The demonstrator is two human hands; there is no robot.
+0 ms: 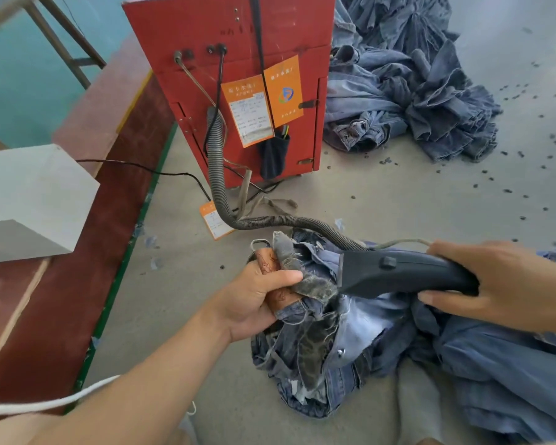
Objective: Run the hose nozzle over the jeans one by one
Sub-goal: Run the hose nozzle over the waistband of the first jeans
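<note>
While left hand (254,297) clutches jeans (318,332) — right hand (501,284) grips nozzle (398,274).

Frayed denim jeans (334,342), matt black plastic nozzle (405,274), ribbed grey hose (219,175), red painted cabinet (238,27), paper tags (251,114)

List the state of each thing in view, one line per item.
left hand: grips a bunched fold of the jeans
right hand: grips the nozzle handle
nozzle: tip against the jeans
hose: curves from the red machine to the nozzle
jeans: crumpled on the floor
red machine: upright
denim pile: heaped beside the machine
</note>
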